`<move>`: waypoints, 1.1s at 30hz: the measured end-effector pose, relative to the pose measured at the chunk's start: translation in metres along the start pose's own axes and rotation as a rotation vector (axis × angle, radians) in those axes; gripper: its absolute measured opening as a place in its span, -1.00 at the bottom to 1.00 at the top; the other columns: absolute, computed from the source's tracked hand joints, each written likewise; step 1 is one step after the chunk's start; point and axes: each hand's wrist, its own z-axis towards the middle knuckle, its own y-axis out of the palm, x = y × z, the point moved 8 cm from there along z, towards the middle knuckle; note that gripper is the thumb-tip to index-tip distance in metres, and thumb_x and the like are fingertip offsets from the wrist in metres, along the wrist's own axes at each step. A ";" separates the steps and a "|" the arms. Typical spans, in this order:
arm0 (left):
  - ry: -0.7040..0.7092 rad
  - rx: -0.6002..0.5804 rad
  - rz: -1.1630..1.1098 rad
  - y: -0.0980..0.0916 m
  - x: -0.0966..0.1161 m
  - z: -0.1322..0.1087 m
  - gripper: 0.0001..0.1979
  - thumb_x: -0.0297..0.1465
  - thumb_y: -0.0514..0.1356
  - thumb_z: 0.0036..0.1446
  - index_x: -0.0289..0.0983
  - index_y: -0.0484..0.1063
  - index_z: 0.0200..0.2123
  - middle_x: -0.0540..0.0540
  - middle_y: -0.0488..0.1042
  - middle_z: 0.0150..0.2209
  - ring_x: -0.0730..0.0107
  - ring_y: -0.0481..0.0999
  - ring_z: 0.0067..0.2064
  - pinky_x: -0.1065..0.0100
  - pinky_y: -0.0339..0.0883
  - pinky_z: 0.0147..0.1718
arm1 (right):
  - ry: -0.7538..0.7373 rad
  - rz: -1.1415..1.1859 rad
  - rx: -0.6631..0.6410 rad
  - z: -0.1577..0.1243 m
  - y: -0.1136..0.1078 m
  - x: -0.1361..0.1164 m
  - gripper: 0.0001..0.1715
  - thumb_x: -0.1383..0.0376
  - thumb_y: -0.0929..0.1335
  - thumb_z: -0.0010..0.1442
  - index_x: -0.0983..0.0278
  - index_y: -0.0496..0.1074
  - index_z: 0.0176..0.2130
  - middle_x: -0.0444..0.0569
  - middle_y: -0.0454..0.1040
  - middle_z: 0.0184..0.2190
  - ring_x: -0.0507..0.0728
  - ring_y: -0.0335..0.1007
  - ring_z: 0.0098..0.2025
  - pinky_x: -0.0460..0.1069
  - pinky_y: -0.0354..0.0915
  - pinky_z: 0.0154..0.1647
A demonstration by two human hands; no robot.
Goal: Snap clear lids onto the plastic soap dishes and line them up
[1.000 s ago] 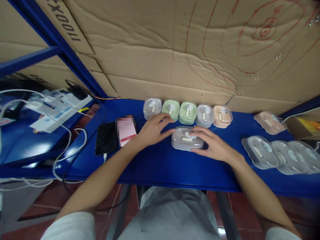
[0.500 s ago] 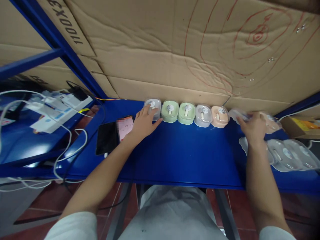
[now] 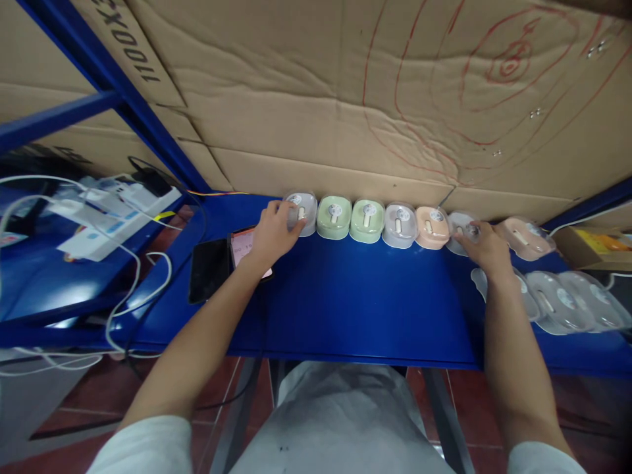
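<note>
Small lidded plastic boxes with clear tops, round stickers and pale tabs stand in a row along the cardboard wall. At the left end, my left hand [image 3: 276,229] grips a grey box [image 3: 307,214] from its left side, thumb in front and fingers behind. Two green boxes [image 3: 334,218], another grey box [image 3: 400,226] and a peach box [image 3: 432,228] follow to the right. Beside the peach one, my right hand [image 3: 488,250] holds a grey box [image 3: 459,222] between thumb and fingers. A second peach box [image 3: 526,238] sits right of that hand.
More grey boxes [image 3: 560,306] overlap at the blue table's [image 3: 365,303] right front. A black phone [image 3: 210,270] and a lit phone [image 3: 241,245] lie left. Beyond are a power strip [image 3: 118,227] and white cables. A cardboard box [image 3: 580,253] stands far right.
My right hand has moved left and set the grey box down beside the peach one. My left hand has slid off the top of the end box to its left side.
</note>
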 end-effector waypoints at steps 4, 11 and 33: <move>-0.093 0.005 -0.008 -0.004 -0.008 0.001 -0.57 -0.09 0.09 0.44 -0.23 0.40 0.18 -0.36 0.51 0.08 -0.19 0.61 0.04 -0.13 0.51 0.02 | 0.036 -0.015 0.022 0.000 -0.003 0.006 -0.36 0.00 0.32 0.39 0.27 0.39 0.29 0.34 0.46 0.20 0.38 0.44 0.14 0.21 0.30 0.16; -0.045 0.014 -0.017 -0.003 -0.009 0.002 -0.58 -0.34 0.05 0.39 -0.24 0.34 0.27 -0.38 0.50 0.17 -0.17 0.58 0.15 -0.11 0.49 0.10 | 0.088 -0.041 0.082 0.002 -0.009 0.019 -0.41 0.20 0.20 0.39 0.41 0.38 0.27 0.43 0.55 0.04 0.44 0.49 0.07 0.28 0.33 0.08; 0.452 -0.092 -0.014 0.022 0.068 -0.013 -0.60 -0.19 0.17 0.44 -0.17 0.50 0.24 -0.28 0.52 0.16 -0.09 0.48 0.22 -0.11 0.20 0.28 | -0.712 0.183 -0.019 -0.019 0.027 -0.069 -0.31 -0.08 0.40 0.33 0.21 0.45 0.29 0.20 0.43 0.34 0.43 0.33 0.38 0.38 0.25 0.40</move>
